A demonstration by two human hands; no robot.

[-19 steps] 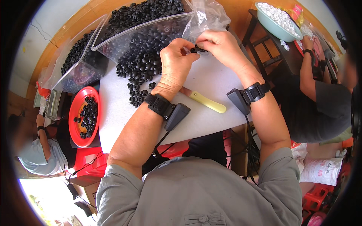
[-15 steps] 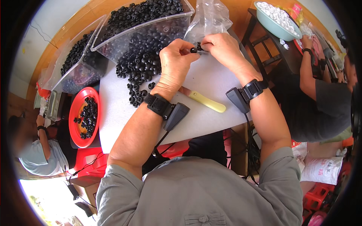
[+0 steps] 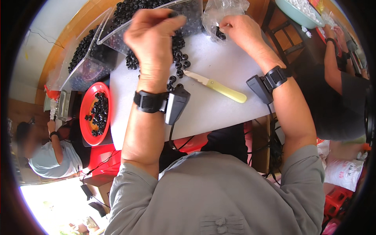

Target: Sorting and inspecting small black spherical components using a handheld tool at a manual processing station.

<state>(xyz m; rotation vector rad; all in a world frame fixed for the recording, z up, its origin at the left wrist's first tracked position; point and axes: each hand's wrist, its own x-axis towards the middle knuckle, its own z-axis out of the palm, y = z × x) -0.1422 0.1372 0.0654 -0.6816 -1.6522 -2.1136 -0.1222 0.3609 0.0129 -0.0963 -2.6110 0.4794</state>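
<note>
My left hand is lifted over the near side of the clear bin, smeared by motion. Its fingers are pinched, and a small round black part shows dark at their tips. My right hand is by the clear plastic bag, thumb and fingers pressed together; what they hold, if anything, is hidden. Several black parts sit just beside its thumb. A knife with a pale yellow handle lies on the white tabletop between my forearms. Loose black parts are strewn right of my left wrist.
Clear bins of black parts stand at the back left. A red tray with more parts sits left of the table. At far right, a pale blue basin holds white pieces. Co-workers sit at both sides.
My left hand has moved up and left, away from my right hand, toward the bin. My right hand has shifted up and right beside the bag. The whole view has also shifted slightly.
</note>
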